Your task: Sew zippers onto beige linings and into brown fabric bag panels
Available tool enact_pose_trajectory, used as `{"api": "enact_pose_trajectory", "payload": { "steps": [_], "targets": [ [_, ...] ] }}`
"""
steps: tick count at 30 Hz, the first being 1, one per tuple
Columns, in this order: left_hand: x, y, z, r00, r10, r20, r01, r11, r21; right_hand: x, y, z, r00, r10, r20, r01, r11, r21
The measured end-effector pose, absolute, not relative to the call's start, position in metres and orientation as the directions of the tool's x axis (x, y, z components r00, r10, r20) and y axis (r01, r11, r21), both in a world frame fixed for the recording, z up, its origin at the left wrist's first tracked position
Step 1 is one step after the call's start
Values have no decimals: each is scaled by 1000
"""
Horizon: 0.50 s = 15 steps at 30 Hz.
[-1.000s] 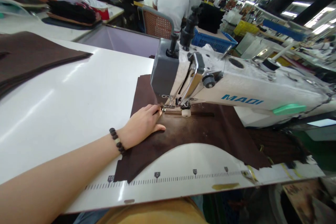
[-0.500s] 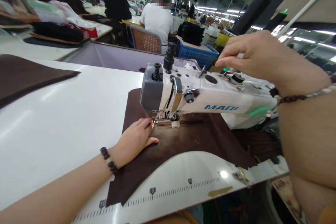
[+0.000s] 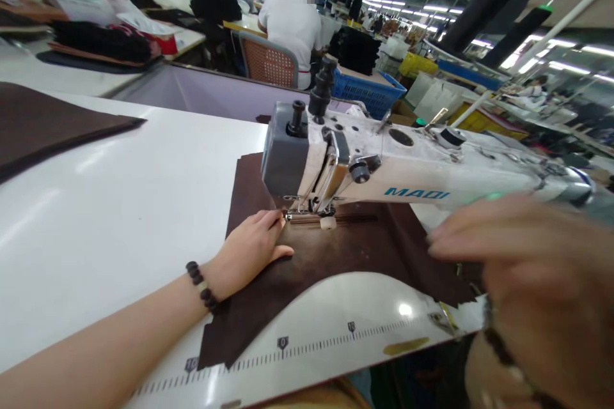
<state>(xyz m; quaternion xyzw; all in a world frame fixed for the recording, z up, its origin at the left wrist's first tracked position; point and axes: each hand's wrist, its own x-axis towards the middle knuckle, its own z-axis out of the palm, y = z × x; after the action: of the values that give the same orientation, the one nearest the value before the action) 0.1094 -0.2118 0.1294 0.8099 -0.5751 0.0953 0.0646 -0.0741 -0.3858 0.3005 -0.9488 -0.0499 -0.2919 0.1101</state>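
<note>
A dark brown fabric panel [image 3: 336,255] lies under the needle area of a white sewing machine [image 3: 417,172]. My left hand [image 3: 252,249] rests flat on its left part, thumb apart, fingertips beside a small metal piece [image 3: 288,216] at the presser foot. What exactly that piece is, I cannot make out. From it a narrow striped strip [image 3: 355,220] runs rightward along the panel, past a small white roller [image 3: 328,223]. My right hand [image 3: 522,249] is in the air in front of the machine arm, smeared by motion; its fingers do not show clearly.
Folded brown fabric [image 3: 52,128] lies on the white table [image 3: 182,185] at the left. A printed ruler scale [image 3: 316,344] runs along the front edge. Behind the machine are a blue crate [image 3: 369,89] with black pieces and a seated person [image 3: 291,29] in white.
My right hand has dropped from above the machine arm to in front of it, at the right. My left hand stays on the panel. The view has shifted slightly.
</note>
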Motion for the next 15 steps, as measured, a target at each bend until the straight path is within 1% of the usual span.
{"api": "enact_pose_trajectory", "payload": {
  "steps": [1,2,3,4,5,7,10,13,15],
  "targets": [
    [109,-212,130,319,-920,228,-945,-328,-3,-75,-373,279,872,123,473,246,-947,-207],
    [109,-212,130,320,-920,226,-945,-328,4,-70,-363,257,894,179,410,286,-934,-216],
    [109,-212,130,322,-920,225,-945,-328,10,-62,-356,236,916,182,357,261,-947,-185],
    [109,-212,131,325,-919,223,-944,-329,18,-51,-351,215,929,156,337,214,-966,-142],
    [109,-212,131,329,-918,221,-943,-332,25,-39,-350,197,946,91,310,134,-984,-120],
    [108,-211,131,337,-916,216,-941,-338,32,-18,-352,168,975,24,222,50,-992,-112],
    [108,-212,132,343,-916,208,-938,-344,31,-4,-360,148,991,-5,131,19,-983,-184],
    [108,-213,134,346,-917,197,-938,-346,34,-5,-364,143,992,-12,125,23,-960,-278],
    [108,-213,134,351,-917,191,-936,-350,36,-7,-365,141,992,-12,128,29,-948,-316]
  ]
}}
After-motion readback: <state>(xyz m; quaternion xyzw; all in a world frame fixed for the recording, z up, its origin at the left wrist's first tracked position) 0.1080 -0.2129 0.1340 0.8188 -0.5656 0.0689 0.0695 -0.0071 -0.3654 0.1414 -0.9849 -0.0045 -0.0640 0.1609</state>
